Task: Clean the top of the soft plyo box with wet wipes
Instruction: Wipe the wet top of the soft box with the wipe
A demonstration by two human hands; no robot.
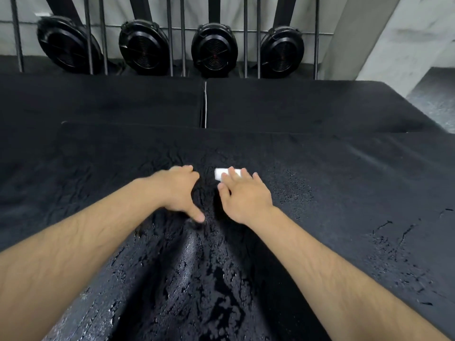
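Head cam: both forearms stretched forward over the plyo box top, which is black with wet streaks down the middle. Right hand is palm down, fingers straight, pressing the folded white wet wipe flat near the centre, no pinch. Left hand sits just beside it, palm down, thumb splayed, fingers loose, nothing held. Black fan wheels stand behind bars at the back.

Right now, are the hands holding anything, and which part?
Nothing is gripped. The right hand presses straight fingers on the near part of the white wipe, flat on the box top. The left hand holds nothing.
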